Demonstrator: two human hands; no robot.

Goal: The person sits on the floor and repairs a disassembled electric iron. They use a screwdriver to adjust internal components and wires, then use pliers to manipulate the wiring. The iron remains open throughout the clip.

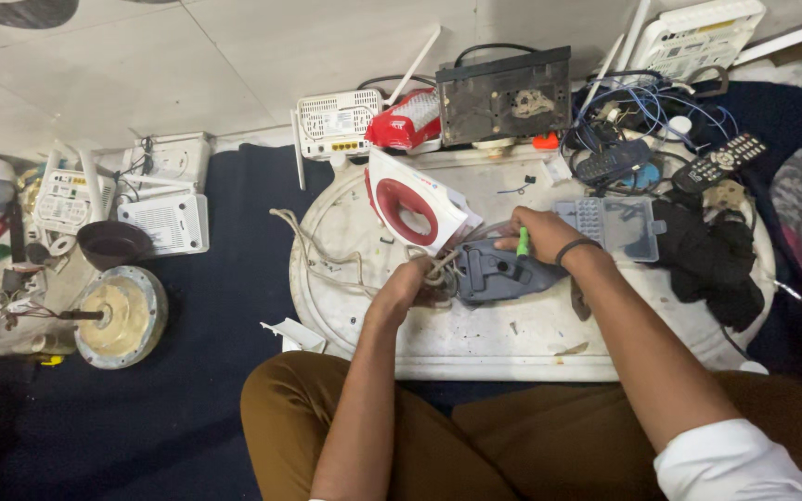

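Your hands on the dismantled iron
Left hand (pixel 407 286) clasps the cord end; right hand (pixel 538 234) grips a green screwdriver (pixel 523 241) on the grey iron base (pixel 498 272)

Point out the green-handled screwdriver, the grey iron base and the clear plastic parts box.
green-handled screwdriver (pixel 523 241), head view, on its green handle.
grey iron base (pixel 494 276), head view, on its middle.
clear plastic parts box (pixel 626 229), head view, on its lid.

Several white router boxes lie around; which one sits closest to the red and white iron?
The white router with yellow ports, standing just beyond the red and white iron at the round board's far edge. The routers on the left and the one at top right lie farther away.
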